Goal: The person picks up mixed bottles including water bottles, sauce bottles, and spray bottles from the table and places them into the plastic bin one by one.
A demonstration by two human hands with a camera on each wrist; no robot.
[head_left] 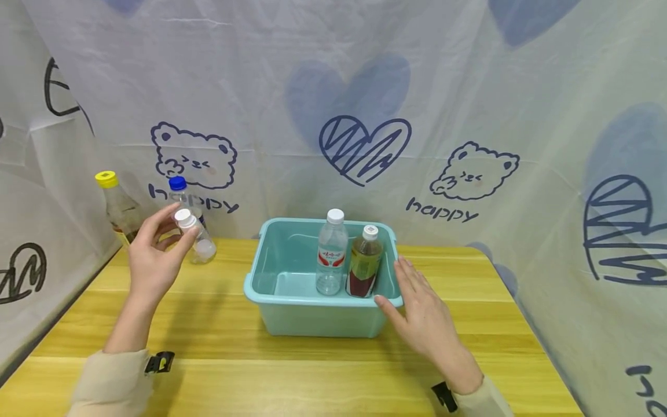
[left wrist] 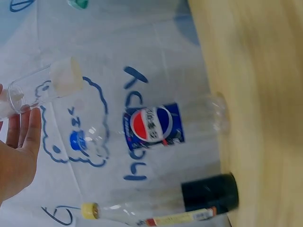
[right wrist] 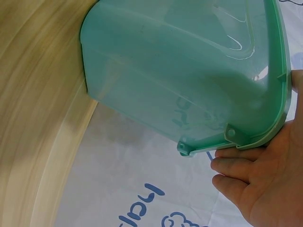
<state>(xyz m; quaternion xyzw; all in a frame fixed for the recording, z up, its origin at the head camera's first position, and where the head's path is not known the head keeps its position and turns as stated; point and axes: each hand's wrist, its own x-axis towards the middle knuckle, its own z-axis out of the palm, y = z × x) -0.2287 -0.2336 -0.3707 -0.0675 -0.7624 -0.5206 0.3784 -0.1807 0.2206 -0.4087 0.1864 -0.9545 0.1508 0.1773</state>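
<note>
My left hand (head_left: 153, 260) pinches a small clear bottle with a white cap (head_left: 183, 217) by its upper part, above the table. In the left wrist view that small bottle (left wrist: 38, 90) has a whitish base. Behind it stands a blue-capped Pepsi bottle (left wrist: 154, 124), and beside that a yellow-capped glass bottle (head_left: 121, 211). My right hand (head_left: 424, 315) rests at the right rim of a teal basin (head_left: 323, 321), fingers extended along the outside in the right wrist view. Inside the basin stand a clear white-capped bottle (head_left: 332, 255) and a tea-coloured drink bottle (head_left: 365, 263).
The wooden table (head_left: 292, 376) carries the basin at its middle and the two bottles at its back left. A pale printed curtain (head_left: 271, 104) hangs behind the table and along both sides.
</note>
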